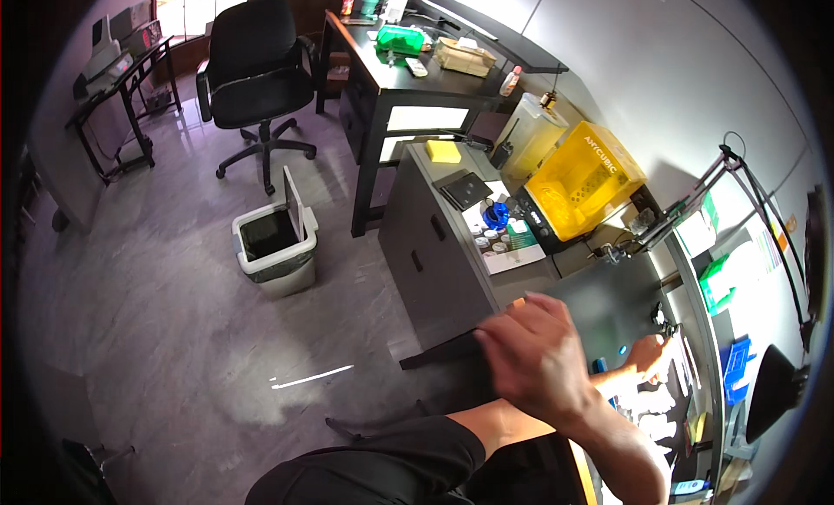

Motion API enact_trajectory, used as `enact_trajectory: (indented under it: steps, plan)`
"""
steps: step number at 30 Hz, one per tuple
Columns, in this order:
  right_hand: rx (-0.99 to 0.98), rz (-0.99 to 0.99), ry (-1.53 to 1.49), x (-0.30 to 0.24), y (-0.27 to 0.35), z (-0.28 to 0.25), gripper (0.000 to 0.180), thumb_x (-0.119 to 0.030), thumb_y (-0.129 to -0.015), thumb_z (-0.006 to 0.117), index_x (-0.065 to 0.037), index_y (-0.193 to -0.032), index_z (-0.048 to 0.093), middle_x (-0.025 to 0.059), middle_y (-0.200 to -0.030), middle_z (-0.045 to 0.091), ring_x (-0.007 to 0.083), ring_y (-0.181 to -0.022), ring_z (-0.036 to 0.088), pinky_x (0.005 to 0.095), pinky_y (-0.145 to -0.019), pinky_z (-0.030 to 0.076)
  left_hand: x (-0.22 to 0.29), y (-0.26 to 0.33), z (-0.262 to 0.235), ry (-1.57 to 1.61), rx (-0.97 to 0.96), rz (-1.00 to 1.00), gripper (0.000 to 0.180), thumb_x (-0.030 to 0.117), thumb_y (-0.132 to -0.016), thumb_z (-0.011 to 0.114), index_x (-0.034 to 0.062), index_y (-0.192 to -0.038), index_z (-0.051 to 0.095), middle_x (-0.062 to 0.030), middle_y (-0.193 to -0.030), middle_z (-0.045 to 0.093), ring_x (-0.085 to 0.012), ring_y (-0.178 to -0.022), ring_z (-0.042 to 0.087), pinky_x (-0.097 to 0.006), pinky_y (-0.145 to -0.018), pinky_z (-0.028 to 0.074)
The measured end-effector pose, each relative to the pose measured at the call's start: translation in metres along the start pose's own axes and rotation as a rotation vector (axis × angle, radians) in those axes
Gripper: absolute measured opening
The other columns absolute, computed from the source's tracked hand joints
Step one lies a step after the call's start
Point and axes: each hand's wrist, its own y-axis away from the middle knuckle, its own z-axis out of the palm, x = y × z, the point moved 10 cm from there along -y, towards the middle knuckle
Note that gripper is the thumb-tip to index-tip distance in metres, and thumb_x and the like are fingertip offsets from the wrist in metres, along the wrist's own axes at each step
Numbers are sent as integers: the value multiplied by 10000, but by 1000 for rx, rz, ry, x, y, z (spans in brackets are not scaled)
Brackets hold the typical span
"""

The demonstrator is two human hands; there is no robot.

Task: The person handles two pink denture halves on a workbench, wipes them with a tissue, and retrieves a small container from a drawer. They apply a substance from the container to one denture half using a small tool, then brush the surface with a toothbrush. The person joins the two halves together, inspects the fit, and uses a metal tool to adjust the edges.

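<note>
Hands: left point(532, 359) blurred over dark matte mat point(608, 307), right point(648, 356) by white bits point(658, 402).

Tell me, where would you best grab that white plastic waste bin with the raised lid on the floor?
Probably by the rim of the white plastic waste bin, from the side nearest the camera. Its flap lid stands upright along the far right edge, blocking that side, while the near rim is open and free.

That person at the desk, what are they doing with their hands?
A person sits at a dark desk. Their left hand is lifted in front of them, blurred and holding nothing I can see. Their right hand reaches across the desk towards small parts I can't make out. A yellow-hooded machine stands on the grey cabinet further back.
</note>
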Motion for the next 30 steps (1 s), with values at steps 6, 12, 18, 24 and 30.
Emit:
enact_trajectory:
  steps: [6,12,18,24,30]
  plan:
    - [474,384,121,32,140,-110,441,101,-740,662,-55,-1150,715,221,-1438,517,348,-1109,628,471,-986,508,26,-20,4,84,26,72,530,499,-1080,409,110,-745,539,-22,-648,568,-144,-551,580,-318,-489,442]
    - [563,652,341,45,306,-158,445,73,-794,644,-33,-1225,606,238,-1398,526,352,-1251,559,462,-1041,464,19,-38,45,204,-65,93,541,481,-1074,381,105,-706,507,-35,-622,558,-143,-504,548,-301,-468,437]
    - [712,704,260,88,439,-159,218,98,-849,644,6,-1047,651,153,-1225,591,234,-1053,602,315,-868,498,22,-12,53,123,-65,-52,604,556,-1074,336,46,-989,649,-110,-697,671,-248,-564,691,-343,-491,542]
    - [853,781,152,135,501,-156,168,109,-848,637,4,-974,677,115,-1104,611,166,-901,577,276,-794,466,11,-31,96,73,-46,-184,661,580,-1080,248,64,-885,612,-99,-639,620,-223,-520,651,-331,-456,523]
    - [847,712,299,124,501,-153,174,132,-809,632,11,-931,662,145,-974,632,262,-907,632,335,-825,508,-16,-30,123,113,-240,-243,703,602,-1083,255,18,-1008,639,-95,-650,618,-195,-490,577,-292,-447,455]
